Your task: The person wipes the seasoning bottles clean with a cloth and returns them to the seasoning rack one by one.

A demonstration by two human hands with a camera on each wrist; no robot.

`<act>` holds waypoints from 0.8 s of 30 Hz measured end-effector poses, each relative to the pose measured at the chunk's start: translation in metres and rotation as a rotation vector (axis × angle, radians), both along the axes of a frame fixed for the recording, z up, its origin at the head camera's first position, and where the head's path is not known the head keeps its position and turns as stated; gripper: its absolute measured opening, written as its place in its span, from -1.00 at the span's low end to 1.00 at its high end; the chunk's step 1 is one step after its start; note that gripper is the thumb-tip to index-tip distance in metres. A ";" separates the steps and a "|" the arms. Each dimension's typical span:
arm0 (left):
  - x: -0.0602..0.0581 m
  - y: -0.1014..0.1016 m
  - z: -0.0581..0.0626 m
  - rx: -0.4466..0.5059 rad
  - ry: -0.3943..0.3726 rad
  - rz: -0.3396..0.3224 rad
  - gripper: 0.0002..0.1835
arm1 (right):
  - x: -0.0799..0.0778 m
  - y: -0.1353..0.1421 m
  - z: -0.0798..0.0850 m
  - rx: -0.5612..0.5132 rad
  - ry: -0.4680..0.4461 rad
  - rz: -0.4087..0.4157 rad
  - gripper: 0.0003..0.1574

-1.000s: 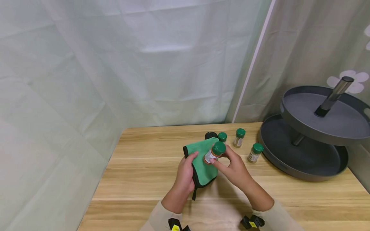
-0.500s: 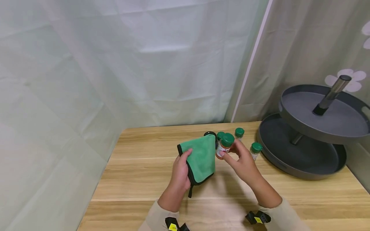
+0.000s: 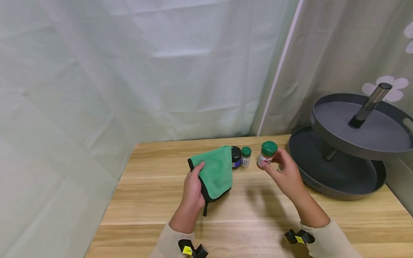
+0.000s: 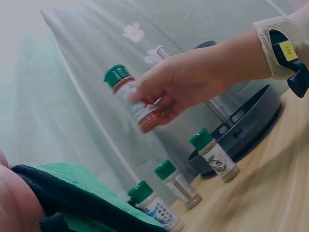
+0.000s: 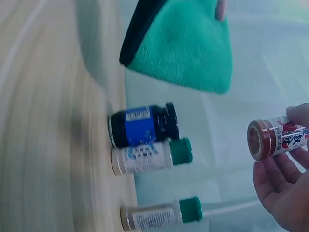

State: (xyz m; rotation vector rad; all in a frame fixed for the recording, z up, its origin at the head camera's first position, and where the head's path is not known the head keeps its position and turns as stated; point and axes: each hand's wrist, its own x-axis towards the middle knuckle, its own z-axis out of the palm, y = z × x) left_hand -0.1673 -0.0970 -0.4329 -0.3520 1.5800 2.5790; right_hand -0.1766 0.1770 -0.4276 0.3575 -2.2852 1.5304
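Observation:
My left hand [image 3: 192, 188] grips a folded green cloth [image 3: 215, 172] with black edging and a small hanging loop. In my right hand [image 3: 288, 175] is a spice bottle [image 3: 267, 154] with a green cap and reddish contents, pinched between thumb and fingers. The right wrist view shows this spice bottle [image 5: 277, 137] held above the tabletop, its base toward the camera. Left of it on the table stand a dark jar [image 3: 236, 157] with a blue label and a green-capped spice bottle [image 3: 246, 157]. The right hand mostly hides two more bottles in the head view.
A dark grey two-tier round tray [image 3: 342, 194] with a metal post stands at the right. Those two other green-capped bottles show in the left wrist view, one spice bottle [image 4: 219, 160] near the tray. Pale curtains [image 3: 193, 71] hang behind the wooden table [image 3: 151, 179].
The right hand has carried the spice bottle away from the cloth, to the right and farther back. The left hand, still gripping the cloth, has shifted left, uncovering the dark jar.

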 end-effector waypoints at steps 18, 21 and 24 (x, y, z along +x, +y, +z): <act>-0.008 -0.020 0.004 0.046 -0.013 0.075 -0.56 | -0.004 0.050 0.004 0.017 0.051 -0.152 -0.48; -0.011 -0.021 0.004 0.055 -0.011 0.072 -0.57 | -0.004 0.059 0.002 0.026 0.044 -0.189 -0.49; -0.014 -0.022 0.003 0.066 -0.014 0.063 -0.57 | -0.005 0.069 -0.002 0.034 0.025 -0.229 -0.49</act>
